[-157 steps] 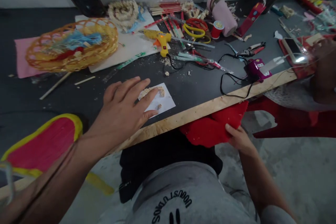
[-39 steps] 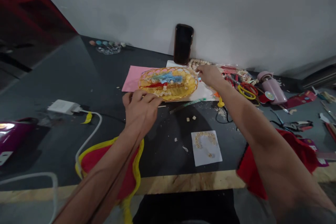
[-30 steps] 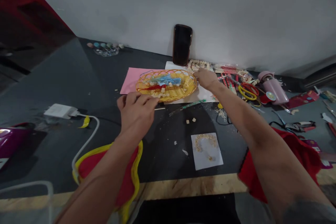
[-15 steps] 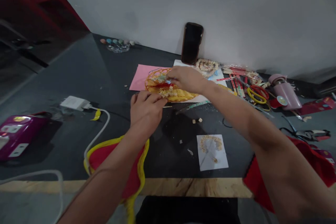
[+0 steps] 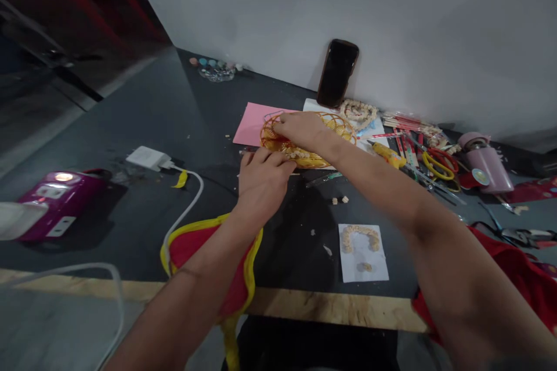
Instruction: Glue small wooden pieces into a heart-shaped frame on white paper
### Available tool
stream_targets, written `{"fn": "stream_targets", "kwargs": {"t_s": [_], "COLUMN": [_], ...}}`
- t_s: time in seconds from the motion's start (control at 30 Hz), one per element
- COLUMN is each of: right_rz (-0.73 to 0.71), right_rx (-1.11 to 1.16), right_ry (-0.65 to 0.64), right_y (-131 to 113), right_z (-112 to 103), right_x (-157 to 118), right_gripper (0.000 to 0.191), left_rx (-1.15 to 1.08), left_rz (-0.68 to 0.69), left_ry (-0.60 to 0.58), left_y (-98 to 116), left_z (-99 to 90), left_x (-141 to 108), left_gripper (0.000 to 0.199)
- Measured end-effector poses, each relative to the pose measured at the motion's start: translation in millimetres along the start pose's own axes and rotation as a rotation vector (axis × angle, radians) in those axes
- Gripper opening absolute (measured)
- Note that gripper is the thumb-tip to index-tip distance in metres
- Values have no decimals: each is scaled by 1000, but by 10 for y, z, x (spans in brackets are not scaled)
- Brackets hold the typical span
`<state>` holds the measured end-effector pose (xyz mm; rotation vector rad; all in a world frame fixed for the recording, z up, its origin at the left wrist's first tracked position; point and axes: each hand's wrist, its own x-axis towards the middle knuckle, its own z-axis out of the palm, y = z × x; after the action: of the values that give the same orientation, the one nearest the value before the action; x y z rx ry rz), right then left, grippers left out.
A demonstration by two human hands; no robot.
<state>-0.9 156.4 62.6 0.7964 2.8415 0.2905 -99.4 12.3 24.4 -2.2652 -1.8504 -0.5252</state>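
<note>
While both hands are busy at the yellow basket (image 5: 314, 161), just above the middle of the frame, I've basically got one steadying and one digging. My left hand (image 5: 264, 179) has its fingers bent over the near left rim; from my end it looks like a light hold, but the fingertips are hidden, so I can't tell if they're actually gripping. My right hand (image 5: 302, 129) comes in from the right with fingers curled down into the basket's left half, and whether they're pinching anything, I honestly can't tell. I'd call this the rummaging/picking step, and the next move calls for a small, careful pinch with the basket kept from tipping. Headcount: one basket, with some pale pieces (image 5: 300, 154) in it that are too small and covered to count. Below it, two loose cubes (image 5: 335, 201), then one white paper square (image 5: 351, 273) at lower centre-right carrying one arch of pieces (image 5: 361, 231), too merged to number. Farther out: one pink sheet (image 5: 248, 124) under the basket's left side, one glue gun (image 5: 389, 154) right of centre, one phone (image 5: 337, 72) up top, one white charger (image 5: 148, 157) to the left.
</note>
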Motion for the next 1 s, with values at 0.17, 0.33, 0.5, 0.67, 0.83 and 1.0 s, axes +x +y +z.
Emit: {"fn": "stream_targets", "kwargs": {"t_s": [0.17,0.33,0.5,0.67,0.83,1.0], "right_rz": [61,106,140,216,285,218], "right_rx": [107,360,693,1055,1198,1156], "right_ry": [32,110,111,-94,-94,93], "right_y": [13,211,384,403,258,94], "right_z": [-4,-8,58,87,124,114], "right_x": [-39,-244,-424,-586,-690,-719], "right_gripper": [35,20,19,15,19,11], "left_rx": [-101,-112,-42,-49,-65,-86], "left_rz": [-66,-69,-34,-22,-45,-126], "left_ry": [-56,-85,-73,-39,-12,6], "left_y": [12,20,24,20,49,82], "left_z": [-30,-41,-19,-1,-6,33], "left_x": [19,21,7,-3,0,42], "left_gripper": [22,26,25,25,29,45]}}
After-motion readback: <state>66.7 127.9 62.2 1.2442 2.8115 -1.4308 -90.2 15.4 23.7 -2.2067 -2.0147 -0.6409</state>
